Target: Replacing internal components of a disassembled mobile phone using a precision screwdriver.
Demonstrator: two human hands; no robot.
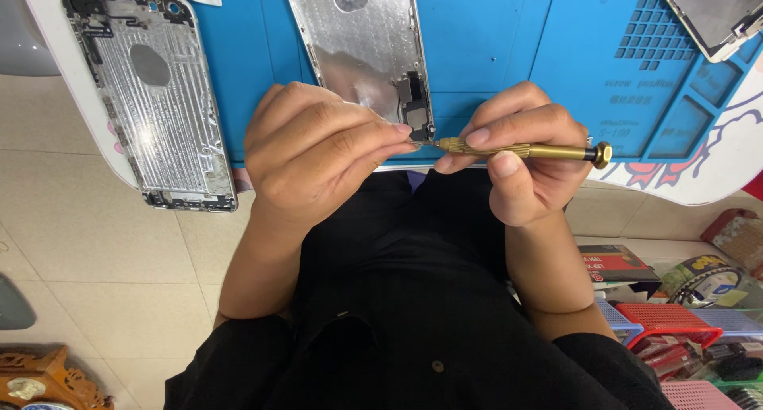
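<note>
- At nine o'clock from my hands I note a spare phone housing [151, 100], bare metal, lying flat and half off the edge of the blue work mat [493, 36]; no hand touches it.
- My left hand [318, 152] is closed in a pinch, fingertips pressed together at the lower right corner of the centre phone housing [366, 48]. I cannot tell whether a small part sits between them.
- The centre housing runs from twelve o'clock down to the mat's near edge, its long axis pointing toward me.
- The brass screwdriver [528, 149] lies crosswise, long axis three to nine o'clock, tip at the same corner, touching or just beside the left fingertips.
- My right hand [520, 152] is closed around the screwdriver shaft, thumb beneath, fingers on top. Both hands are equally near the corner; it lies at nine o'clock from the right fingers.
- At one o'clock, a phone screen panel [711, 13] rests on the mat, well apart.
</note>
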